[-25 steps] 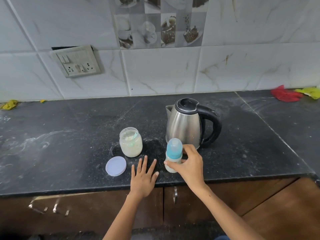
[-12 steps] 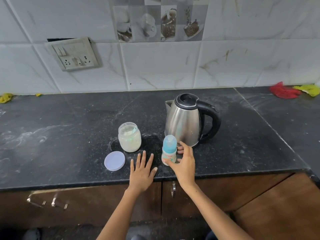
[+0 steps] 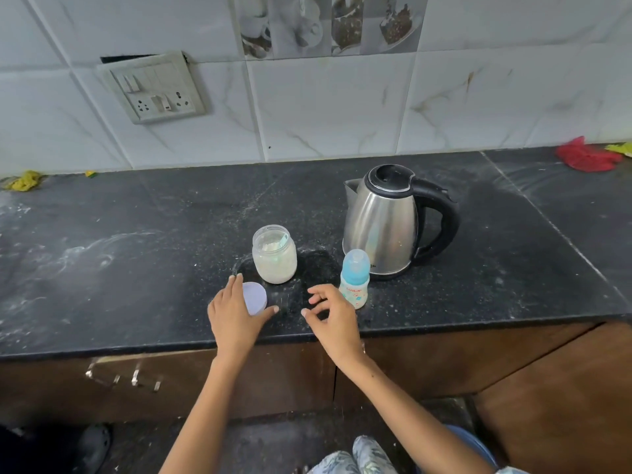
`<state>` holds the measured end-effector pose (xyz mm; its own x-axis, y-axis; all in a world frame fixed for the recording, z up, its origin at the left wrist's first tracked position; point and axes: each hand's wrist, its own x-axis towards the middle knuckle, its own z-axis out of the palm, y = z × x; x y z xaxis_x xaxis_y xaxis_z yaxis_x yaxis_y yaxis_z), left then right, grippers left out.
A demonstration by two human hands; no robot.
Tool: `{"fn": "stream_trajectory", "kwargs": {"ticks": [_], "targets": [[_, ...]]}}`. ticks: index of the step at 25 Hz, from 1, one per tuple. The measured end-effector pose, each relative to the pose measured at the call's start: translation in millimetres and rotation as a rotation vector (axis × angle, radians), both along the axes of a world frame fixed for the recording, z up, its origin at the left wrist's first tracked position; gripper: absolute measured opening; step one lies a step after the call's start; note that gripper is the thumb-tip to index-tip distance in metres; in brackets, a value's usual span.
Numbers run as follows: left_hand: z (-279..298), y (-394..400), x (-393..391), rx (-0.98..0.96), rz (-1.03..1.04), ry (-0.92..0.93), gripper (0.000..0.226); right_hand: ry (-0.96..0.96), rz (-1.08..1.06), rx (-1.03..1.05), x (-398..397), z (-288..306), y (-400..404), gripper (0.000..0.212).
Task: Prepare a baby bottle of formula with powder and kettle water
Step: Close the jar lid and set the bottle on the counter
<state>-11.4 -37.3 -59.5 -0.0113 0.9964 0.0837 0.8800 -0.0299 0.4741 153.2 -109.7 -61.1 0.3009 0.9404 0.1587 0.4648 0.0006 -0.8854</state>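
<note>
Risks, left to right.

1. Lid (image 3: pixel 254 297), pale lilac, lies flat on the tabletop (image 3: pixel 136 268) near the front edge. The left hand (image 3: pixel 236 316) covers its left half, fingers (image 3: pixel 235 285) straight and spread over it, thumb out to the right; nothing is gripped yet. If the hand slides instead of lifting, the lid could skate toward the edge and drop.

2. Powder jar (image 3: pixel 274 253), open, upright, just behind the lid and beyond the left fingertips, not touching them. A scoop handle seems to show inside. It stands uncovered close to both hands, so a careless reach could knock it and spill powder. White dust already marks the tabletop around it.

3. Right hand (image 3: pixel 333 314) hovers between jar and baby bottle (image 3: pixel 355 283), fingers loosely curled, holding nothing. The bottle stands upright just right of these fingers; from this angle I cannot tell whether the knuckles brush it. It is narrow and tall, so a sideways bump would likely tip it.

4. Kettle (image 3: pixel 393 222), steel, lid closed, stands behind the bottle and very near it, handle to the right, well apart from both hands. If the water is hot, pouring into so small a neck risks splashing the hand that steadies the bottle. The blue cap is on, so it must come off before filling.
</note>
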Motion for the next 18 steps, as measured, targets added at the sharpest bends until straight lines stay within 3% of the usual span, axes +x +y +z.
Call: {"fn": "stream_trajectory", "kwargs": {"ticks": [2,4,10,12,15,17,18], "targets": [[-3,9,-4,-0.105,-0.015,0.095,0.099,-0.030,0.008,-0.039,-3,5,6,0.028],[-8,15,-7,-0.092,-0.033,0.120,0.091,-0.053,0.031,-0.075,-3,7,11,0.025],[-1,18,-9,-0.160,-0.125,-0.067,0.085,0.048,-0.004,-0.164,-4,10,21,0.024],[10,5,-6,-0.146,-0.210,-0.308,0.076,0.219,-0.020,-0.251,-11,17,22,0.034],[26,-14,0,-0.105,-0.298,-0.669,0.066,0.741,0.042,-0.455,-19,27,23,0.045],[32,-17,6,-0.084,-0.330,-0.763,0.063,1.028,0.116,-0.453,-19,33,23,0.043],[35,-15,8,-0.084,-0.348,-0.783,0.063,1.082,0.123,-0.419,-19,36,25,0.040]]}}
